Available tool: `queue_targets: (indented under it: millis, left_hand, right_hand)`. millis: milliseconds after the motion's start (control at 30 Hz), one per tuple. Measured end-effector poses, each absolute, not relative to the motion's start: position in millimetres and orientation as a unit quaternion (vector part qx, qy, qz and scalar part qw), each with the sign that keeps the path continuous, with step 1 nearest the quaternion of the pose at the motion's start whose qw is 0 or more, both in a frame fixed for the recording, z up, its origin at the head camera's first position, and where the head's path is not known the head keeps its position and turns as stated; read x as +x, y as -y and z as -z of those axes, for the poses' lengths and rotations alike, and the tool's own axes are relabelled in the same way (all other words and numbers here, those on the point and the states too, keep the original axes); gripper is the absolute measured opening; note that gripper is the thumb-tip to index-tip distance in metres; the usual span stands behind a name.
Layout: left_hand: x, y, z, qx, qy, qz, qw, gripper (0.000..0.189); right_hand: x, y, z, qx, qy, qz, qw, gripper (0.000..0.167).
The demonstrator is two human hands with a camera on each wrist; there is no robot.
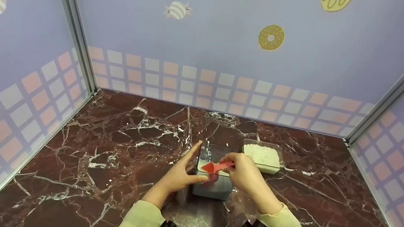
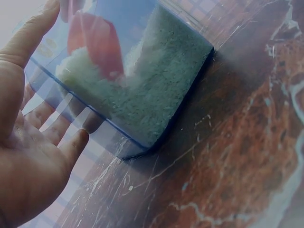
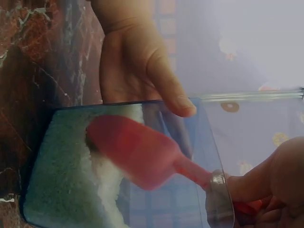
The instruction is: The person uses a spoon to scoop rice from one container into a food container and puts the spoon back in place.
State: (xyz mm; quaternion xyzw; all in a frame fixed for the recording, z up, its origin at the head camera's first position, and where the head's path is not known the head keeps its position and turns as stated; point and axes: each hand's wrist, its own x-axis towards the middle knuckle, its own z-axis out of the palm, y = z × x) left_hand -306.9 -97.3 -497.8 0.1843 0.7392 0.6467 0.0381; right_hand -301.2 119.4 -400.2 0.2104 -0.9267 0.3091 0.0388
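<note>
A clear, blue-tinted plastic container (image 1: 212,191) stands on the marbled surface, with white rice (image 2: 156,80) heaped unevenly inside. My left hand (image 1: 181,174) rests against its left side, fingers fairly straight along the wall and thumb (image 3: 173,92) over the front edge. In my right hand (image 1: 244,171) is the handle of a red scoop (image 3: 137,149), gripped at the container's open top. The scoop's bowl points down into the container, its tip at the rice, seen through the wall in both wrist views.
Right behind my right hand sits a second clear container (image 1: 269,170), filled with pale rice. Scattered white grains lie on the dark red marbled surface (image 1: 135,167) to the left. Patterned purple panels (image 1: 209,46) with metal corner posts enclose the back and sides.
</note>
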Motion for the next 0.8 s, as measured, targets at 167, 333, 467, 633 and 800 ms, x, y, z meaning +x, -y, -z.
queue_targets:
  millis: [167,333,467,633,800]
  left_hand:
    - [-308,98,499,0.186,-0.738,-0.647,0.038,0.112]
    - [-309,98,501,0.192,-0.735,-0.65,0.038,0.114]
    - [-309,98,501,0.19,-0.737,-0.647,0.035,0.114]
    - [-307,97,499,0.181,-0.742,-0.645,0.031,0.114]
    - [-307,97,499,0.184,-0.742,-0.645,0.032,0.114]
  right_hand:
    - [-302,-122,401,0.176,0.915,-0.362,0.021,0.015]
    - [-301,-130,401,0.145,0.905,-0.399,0.024,0.018]
    - [-302,-138,404,0.134,0.896,-0.422,0.028,0.019]
    - [-305,-146,408,0.125,0.882,-0.454,0.027,0.018]
    - [-311,-154,413,0.13,0.869,-0.476,0.022,0.018]
